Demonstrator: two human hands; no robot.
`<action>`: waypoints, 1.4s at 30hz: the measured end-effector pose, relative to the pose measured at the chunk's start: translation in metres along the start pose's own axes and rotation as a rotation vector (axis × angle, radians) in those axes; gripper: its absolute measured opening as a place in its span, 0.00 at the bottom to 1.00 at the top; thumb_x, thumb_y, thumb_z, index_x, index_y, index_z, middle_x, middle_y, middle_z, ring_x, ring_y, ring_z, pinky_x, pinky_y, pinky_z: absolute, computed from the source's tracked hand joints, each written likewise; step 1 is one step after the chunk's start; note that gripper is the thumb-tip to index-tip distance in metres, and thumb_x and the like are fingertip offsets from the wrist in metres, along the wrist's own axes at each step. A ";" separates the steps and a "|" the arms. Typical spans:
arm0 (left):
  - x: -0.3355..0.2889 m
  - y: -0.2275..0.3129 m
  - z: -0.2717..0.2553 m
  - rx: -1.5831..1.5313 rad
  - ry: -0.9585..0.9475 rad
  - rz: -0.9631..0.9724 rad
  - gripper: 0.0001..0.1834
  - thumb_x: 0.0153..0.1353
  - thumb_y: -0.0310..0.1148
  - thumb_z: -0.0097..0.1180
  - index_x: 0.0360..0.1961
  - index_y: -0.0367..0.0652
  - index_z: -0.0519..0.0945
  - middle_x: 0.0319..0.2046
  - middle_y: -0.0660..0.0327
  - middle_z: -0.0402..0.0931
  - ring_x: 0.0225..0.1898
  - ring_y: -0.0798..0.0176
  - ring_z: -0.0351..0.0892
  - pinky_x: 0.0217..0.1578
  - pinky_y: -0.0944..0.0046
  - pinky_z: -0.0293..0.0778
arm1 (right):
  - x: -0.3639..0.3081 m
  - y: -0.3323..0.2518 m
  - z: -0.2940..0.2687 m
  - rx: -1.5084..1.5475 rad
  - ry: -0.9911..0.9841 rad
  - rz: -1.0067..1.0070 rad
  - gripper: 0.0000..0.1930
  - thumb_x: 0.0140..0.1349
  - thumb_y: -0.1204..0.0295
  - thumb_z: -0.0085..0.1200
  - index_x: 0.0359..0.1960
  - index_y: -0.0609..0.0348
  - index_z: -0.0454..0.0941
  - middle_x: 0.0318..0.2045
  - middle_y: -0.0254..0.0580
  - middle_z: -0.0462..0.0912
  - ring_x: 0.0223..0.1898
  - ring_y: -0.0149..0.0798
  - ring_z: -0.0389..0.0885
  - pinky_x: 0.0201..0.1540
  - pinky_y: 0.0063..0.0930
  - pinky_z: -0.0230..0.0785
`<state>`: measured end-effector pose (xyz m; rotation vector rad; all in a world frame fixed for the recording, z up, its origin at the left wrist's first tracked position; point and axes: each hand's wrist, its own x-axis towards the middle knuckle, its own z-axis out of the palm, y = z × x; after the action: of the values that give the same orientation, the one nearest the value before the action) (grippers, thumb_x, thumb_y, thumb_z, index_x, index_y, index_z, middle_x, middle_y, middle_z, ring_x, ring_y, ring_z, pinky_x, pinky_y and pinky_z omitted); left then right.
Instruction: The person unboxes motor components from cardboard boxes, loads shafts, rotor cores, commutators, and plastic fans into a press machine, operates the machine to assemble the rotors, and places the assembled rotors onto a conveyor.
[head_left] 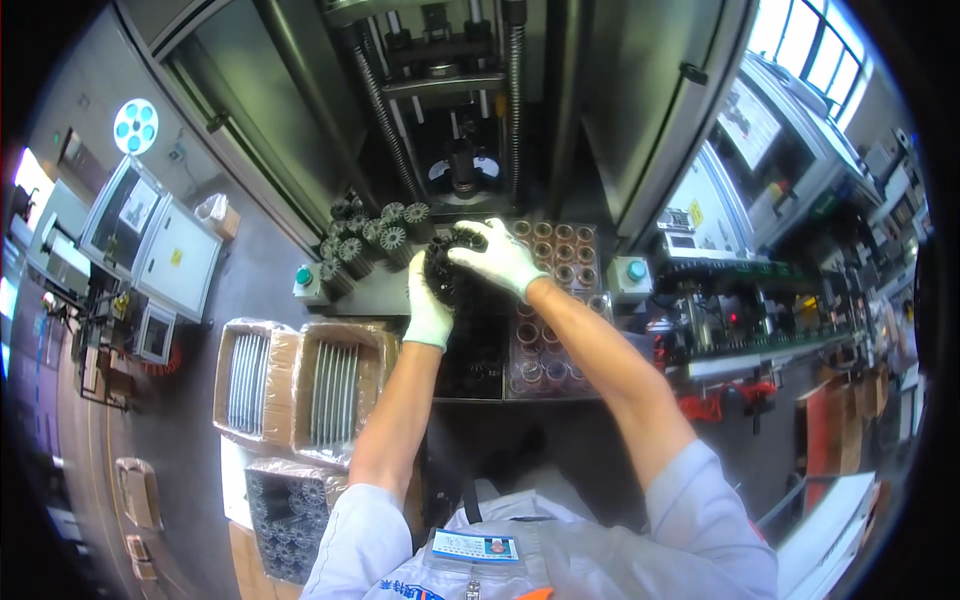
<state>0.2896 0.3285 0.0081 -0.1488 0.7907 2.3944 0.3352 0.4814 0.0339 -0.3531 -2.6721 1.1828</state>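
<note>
In the head view, the relation that counts is between a dark ridged part (440,275) and the 2 gloved hands: it lies directly between them, touching both, so neither is nearer. The left hand (428,305) is closed along its left side, coming up from below, while the right hand (503,262) reaches in from the right, its fingers bent and clamped over the upper right of the same part. How firmly each presses cannot be told, and the fingers hide much of the part, so its long axis is unclear, as is whether it is 1 piece or more. The part is held above the worktop (385,298), near its middle. Beyond the hands and slightly to the right of the part, an upright dark post (461,165) stands in the press frame (445,85), its axis vertical and well apart from the fingers. A cluster of slotted cores (385,235) stands just beside the left hand, to its upper left; a tray of copper-coloured rings (518,350) lies to the right, partly beneath the right hand and forearm.
</note>
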 end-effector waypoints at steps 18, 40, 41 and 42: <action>-0.010 0.027 -0.001 1.984 -0.024 -0.006 0.60 0.47 0.67 0.68 0.75 0.43 0.59 0.48 0.44 0.83 0.46 0.54 0.85 0.48 0.61 0.77 | 0.085 0.035 -0.009 -0.003 -0.624 -0.231 0.30 0.63 0.71 0.48 0.69 0.44 0.66 0.69 0.47 0.60 0.62 0.56 0.73 0.36 0.43 0.89; -0.047 -0.031 0.032 2.189 -1.068 0.524 0.13 0.58 0.42 0.63 0.39 0.48 0.78 0.25 0.58 0.76 0.26 0.52 0.82 0.25 0.52 0.75 | 0.095 0.061 -0.042 0.081 0.022 -0.234 0.28 0.59 0.64 0.59 0.61 0.59 0.74 0.49 0.52 0.83 0.46 0.46 0.83 0.52 0.37 0.75; -0.051 -0.038 0.020 2.225 -1.023 0.549 0.13 0.59 0.42 0.61 0.39 0.47 0.76 0.26 0.58 0.76 0.26 0.52 0.82 0.24 0.51 0.74 | 0.095 0.037 -0.049 0.228 -0.052 -0.102 0.30 0.58 0.65 0.60 0.64 0.58 0.71 0.52 0.55 0.80 0.51 0.48 0.81 0.55 0.40 0.73; -0.057 -0.047 0.016 2.257 -0.996 0.539 0.12 0.59 0.40 0.60 0.39 0.46 0.76 0.27 0.57 0.76 0.27 0.52 0.82 0.25 0.50 0.74 | 0.102 0.048 -0.044 0.241 0.009 -0.117 0.32 0.58 0.65 0.60 0.65 0.58 0.70 0.56 0.56 0.78 0.54 0.49 0.80 0.57 0.40 0.72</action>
<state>0.3639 0.3387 0.0136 1.9315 2.2815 0.3092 0.2564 0.5740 0.0359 -0.1598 -2.4664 1.4408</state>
